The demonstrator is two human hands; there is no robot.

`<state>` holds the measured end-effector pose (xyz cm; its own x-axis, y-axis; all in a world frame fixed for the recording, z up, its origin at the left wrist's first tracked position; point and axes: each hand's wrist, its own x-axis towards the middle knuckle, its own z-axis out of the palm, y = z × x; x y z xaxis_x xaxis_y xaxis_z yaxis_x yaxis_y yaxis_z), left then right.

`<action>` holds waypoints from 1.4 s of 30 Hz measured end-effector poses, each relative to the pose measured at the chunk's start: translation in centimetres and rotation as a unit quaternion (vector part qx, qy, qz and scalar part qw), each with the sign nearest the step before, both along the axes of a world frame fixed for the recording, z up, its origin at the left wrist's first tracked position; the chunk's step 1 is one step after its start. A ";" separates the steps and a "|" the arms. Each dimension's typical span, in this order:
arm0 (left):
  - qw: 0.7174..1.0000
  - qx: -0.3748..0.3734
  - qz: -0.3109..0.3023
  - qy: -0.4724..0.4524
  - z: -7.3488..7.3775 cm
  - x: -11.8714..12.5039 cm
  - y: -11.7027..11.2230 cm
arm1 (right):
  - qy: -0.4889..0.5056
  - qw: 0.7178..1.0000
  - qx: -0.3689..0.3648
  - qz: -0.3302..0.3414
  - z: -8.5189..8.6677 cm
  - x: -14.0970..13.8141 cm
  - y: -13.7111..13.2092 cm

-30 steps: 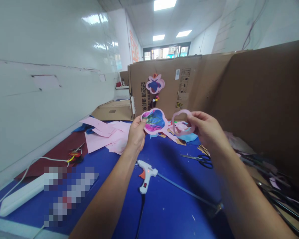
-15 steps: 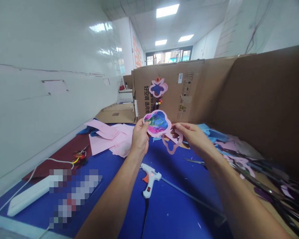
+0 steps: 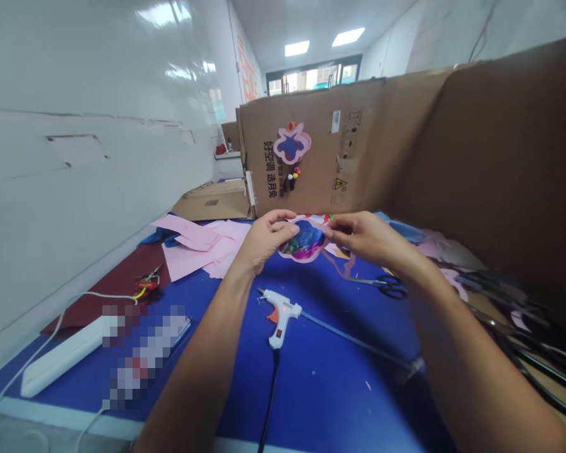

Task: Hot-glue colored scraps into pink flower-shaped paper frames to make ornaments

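Observation:
My left hand [image 3: 264, 238] pinches the left edge of a cloud-shaped pink piece with a blue and magenta painted centre [image 3: 307, 243], held above the blue table [image 3: 321, 384]. My right hand [image 3: 365, 236] grips the piece's right top edge with closed fingers. A thin pink cut-out frame [image 3: 345, 267] hangs down from under my right hand. Whether the frame lies on the painted piece I cannot tell. A white glue gun [image 3: 279, 318] with an orange trigger lies on the table just below my hands.
Black-handled scissors [image 3: 387, 286] lie to the right. Pink paper sheets [image 3: 202, 245] are piled to the left. A white power strip [image 3: 59, 357] sits near the left edge. Cardboard walls [image 3: 476, 157] enclose the back and right, one bearing a finished pink ornament [image 3: 291, 146]. Scraps and rods clutter the right.
My hands have come together and dropped lower. The painted piece has tilted flatter, and the pink frame moved from my right side to beneath and against the painted piece.

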<state>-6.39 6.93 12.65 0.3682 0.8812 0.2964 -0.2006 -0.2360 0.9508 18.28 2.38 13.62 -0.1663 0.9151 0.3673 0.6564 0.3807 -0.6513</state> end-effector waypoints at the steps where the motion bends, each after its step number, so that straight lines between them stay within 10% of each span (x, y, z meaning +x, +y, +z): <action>1: 0.999 0.010 -0.013 0.031 0.2 -0.1 -0.2 | -0.035 0.999 0.012 0.005 0.2 0.0 -0.2; 7: 0.979 0.106 0.007 0.173 0.1 0.6 -0.9 | -0.030 0.999 -0.001 0.027 0.7 -0.8 -0.5; 18: 0.978 -0.053 0.150 -0.136 0.2 0.6 1.0 | 0.144 0.989 -0.035 0.006 0.1 -0.9 -0.1; 30: 0.943 -0.106 0.228 -0.220 -0.3 0.5 2.1 | 0.306 0.950 0.046 -0.041 0.2 0.8 0.3; 42: 0.949 -0.115 0.177 -0.235 -0.9 0.7 2.4 | 0.440 0.897 0.020 -0.032 0.6 1.3 0.0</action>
<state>-5.64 9.32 11.77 -0.0872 0.9862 0.1404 -0.5615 -0.1651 0.8109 19.61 2.36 14.19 0.2558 0.8958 0.3633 -0.0841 0.3950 -0.9148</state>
